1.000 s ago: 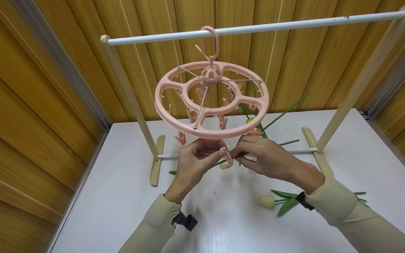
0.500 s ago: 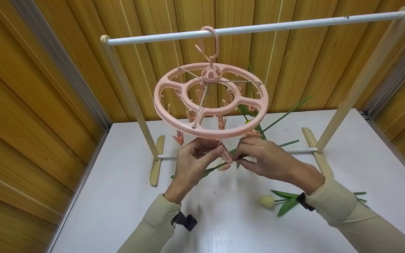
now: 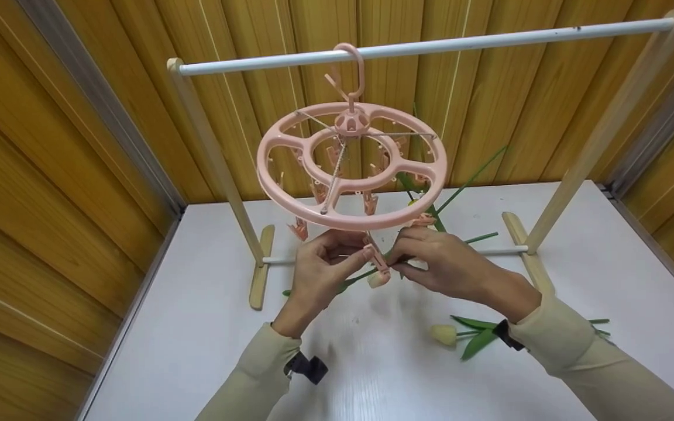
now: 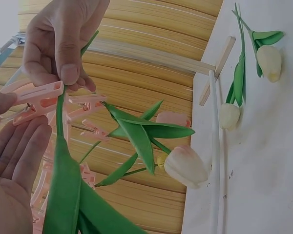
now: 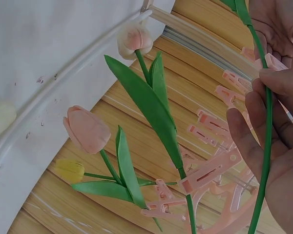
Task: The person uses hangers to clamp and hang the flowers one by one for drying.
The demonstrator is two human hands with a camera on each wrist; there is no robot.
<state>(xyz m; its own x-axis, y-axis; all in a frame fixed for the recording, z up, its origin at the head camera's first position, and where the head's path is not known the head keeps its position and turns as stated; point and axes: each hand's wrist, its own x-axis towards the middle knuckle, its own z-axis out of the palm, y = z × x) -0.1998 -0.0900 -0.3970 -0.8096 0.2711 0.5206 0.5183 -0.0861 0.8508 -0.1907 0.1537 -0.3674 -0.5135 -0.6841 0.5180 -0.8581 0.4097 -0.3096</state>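
Pink in the head view, a clip hanger (image 3: pixel 351 222) hangs above the left hand (image 3: pixel 319 269), which pinches a clothespin (image 3: pixel 377 258). From the left wrist, the right hand (image 4: pixel 63 46) pinches a tulip stem (image 4: pixel 59 114) at the clothespin's tip; from the right wrist, another clothespin (image 5: pixel 211 171) grips a whitish tulip (image 5: pixel 135 41).

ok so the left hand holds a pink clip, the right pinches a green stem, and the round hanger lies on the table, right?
Not quite: the round hanger isn't lying on the table; the head view shows it hanging by its hook from the white bar. The left hand holds a pink clip and the right hand a green stem.
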